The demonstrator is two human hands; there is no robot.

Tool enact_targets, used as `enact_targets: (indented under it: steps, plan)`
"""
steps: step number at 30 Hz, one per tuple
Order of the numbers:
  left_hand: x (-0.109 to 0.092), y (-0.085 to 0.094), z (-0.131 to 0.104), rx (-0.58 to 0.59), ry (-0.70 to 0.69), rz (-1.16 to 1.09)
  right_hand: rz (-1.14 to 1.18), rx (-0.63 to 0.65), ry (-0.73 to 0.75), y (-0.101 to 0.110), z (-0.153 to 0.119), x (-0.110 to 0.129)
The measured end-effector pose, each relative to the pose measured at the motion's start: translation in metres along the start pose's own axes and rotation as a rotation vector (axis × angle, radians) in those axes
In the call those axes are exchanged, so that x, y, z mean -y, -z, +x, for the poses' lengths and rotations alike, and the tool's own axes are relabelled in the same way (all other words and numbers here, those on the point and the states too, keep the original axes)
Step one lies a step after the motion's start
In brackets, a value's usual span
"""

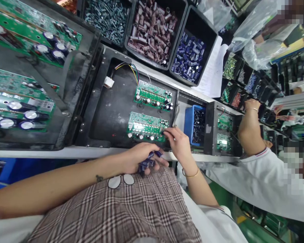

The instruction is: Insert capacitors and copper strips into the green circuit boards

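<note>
My left hand (142, 157) is curled around several dark blue capacitors (148, 162), held just in front of the tray edge. My right hand (178, 140) reaches to the right end of the nearer green circuit board (148, 124), its thumb and forefinger pinched at the board's corner. Whatever sits between those fingertips is too small or hidden to make out. White-topped capacitors stand along that board's near edge. Behind it in the same black tray (103, 111) lies a second green circuit board (153, 95), with coloured wires leading to a white connector (108, 82).
Black bins of brown capacitors (152, 30) and blue capacitors (188, 55) line the back. A blue box (190, 125) of dark parts stands right of the tray. Another tray with larger boards (20, 104) is at left. A co-worker's arm (250, 128) reaches toward bins at right.
</note>
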State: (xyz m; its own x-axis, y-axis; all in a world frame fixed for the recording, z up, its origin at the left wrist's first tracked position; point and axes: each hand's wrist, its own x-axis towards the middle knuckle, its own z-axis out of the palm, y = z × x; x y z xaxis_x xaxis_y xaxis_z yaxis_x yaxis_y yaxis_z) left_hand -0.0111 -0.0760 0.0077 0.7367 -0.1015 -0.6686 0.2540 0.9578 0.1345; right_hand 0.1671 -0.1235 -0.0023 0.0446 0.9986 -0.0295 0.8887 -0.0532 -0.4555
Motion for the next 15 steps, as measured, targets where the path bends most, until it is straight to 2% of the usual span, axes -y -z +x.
enact_targets:
  steps: [3, 6, 10, 15]
  plan:
    - [0.003, 0.002, 0.003, -0.050, -0.014, 0.016, -0.112, -0.024, 0.000, -0.013, 0.003, -0.009]
    - [0.006, 0.002, 0.003, -0.081, -0.088, -0.032, -0.170, -0.080, 0.076, -0.019, 0.002, -0.010]
    - [0.011, 0.004, -0.001, -0.029, -0.146, -0.112, -0.138, -0.102, 0.206, -0.022, -0.004, -0.014]
    - [0.014, 0.009, 0.001, 0.013, -0.105, -0.146, -0.109, -0.089, 0.195, -0.018, -0.006, -0.018]
